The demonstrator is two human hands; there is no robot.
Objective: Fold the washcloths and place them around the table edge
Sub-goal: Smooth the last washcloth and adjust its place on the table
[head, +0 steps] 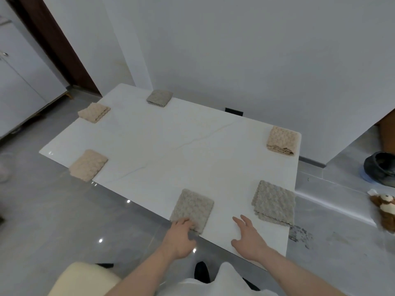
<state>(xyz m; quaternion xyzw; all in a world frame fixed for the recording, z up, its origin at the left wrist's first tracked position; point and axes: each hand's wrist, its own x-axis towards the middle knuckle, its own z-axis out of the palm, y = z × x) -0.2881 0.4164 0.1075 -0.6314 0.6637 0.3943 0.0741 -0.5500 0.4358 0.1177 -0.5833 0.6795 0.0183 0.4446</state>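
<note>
The left hand (180,228) rests on the near corner of the grey washcloth (192,209) at the tabletop (162,146) near edge; the right hand (248,236), fingers spread and empty, lies beside it, further off.

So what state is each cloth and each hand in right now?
Grey washcloth nearest the left hand: folded, at the near table edge, touched.
Grey washcloth near the right corner: folded, flat.
Beige washcloth at the right end: folded.
Beige washcloth at the left edge: folded, slightly overhanging.
Far beige washcloth: folded.
Far grey washcloth: folded.
Left hand: fingers resting on the cloth.
Right hand: open, holding nothing.
</note>
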